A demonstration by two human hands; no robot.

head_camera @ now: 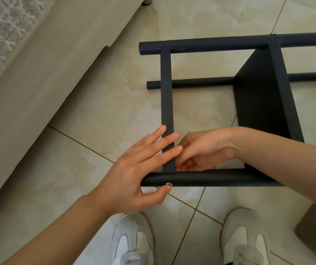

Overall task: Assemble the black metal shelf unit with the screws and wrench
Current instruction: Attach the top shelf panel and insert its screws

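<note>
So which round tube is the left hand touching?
The nearest tube, where the left hand rests its thumb on a screw; the two farther tubes are untouched.

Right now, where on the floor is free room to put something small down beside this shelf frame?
Bare tile lies between the beige furniture base and the flat crossbar, and inside the frame between that crossbar and the shelf panel, far half. Crowded: the corner at the near tube, where left hand, right hand and screw cluster.

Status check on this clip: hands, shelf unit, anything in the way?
Left hand flat on crossbar, thumb on screw. Right hand curled inside the joint, grip hidden. Shelf unit on its side on tiles. No obstruction seen.
</note>
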